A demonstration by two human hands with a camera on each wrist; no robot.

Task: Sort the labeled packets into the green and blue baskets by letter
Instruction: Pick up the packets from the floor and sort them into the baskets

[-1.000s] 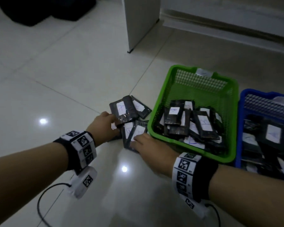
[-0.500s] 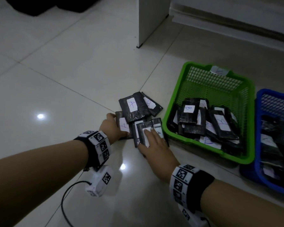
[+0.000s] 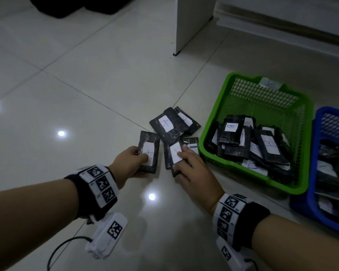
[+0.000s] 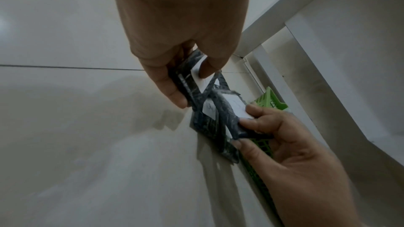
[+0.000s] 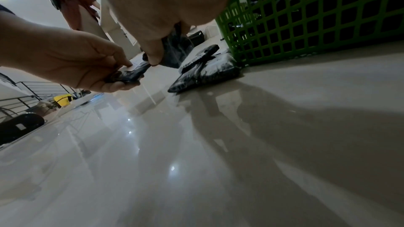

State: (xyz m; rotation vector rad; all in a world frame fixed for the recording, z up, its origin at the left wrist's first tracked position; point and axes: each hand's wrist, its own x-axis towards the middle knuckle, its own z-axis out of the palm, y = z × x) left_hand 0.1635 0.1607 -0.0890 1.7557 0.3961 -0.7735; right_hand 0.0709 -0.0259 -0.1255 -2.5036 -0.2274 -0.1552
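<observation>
Black packets with white letter labels lie on the floor tiles. My left hand [image 3: 143,163] grips one packet [image 3: 148,151] by its near end, thumb on the label; in the left wrist view this packet [image 4: 188,82] is pinched between thumb and fingers. My right hand [image 3: 181,159] holds a second packet [image 3: 174,151] beside it, fingers over the label, and it shows again as a dark packet [image 5: 174,49] in the right wrist view. A packet marked A [image 3: 164,126] lies just beyond. The green basket [image 3: 262,102] and blue basket [image 3: 314,153] both hold several packets.
Two more loose packets [image 5: 207,73] lie against the green basket's near-left corner. A white furniture leg [image 3: 192,24] stands beyond the pile, with a white baseboard behind the baskets. Dark bags [image 3: 76,4] sit at the far left. Cables trail from both wrist cameras.
My left hand has pulled one packet out of the pile toward the left and now grips it. My right hand's fingers have curled round the neighbouring packet.
</observation>
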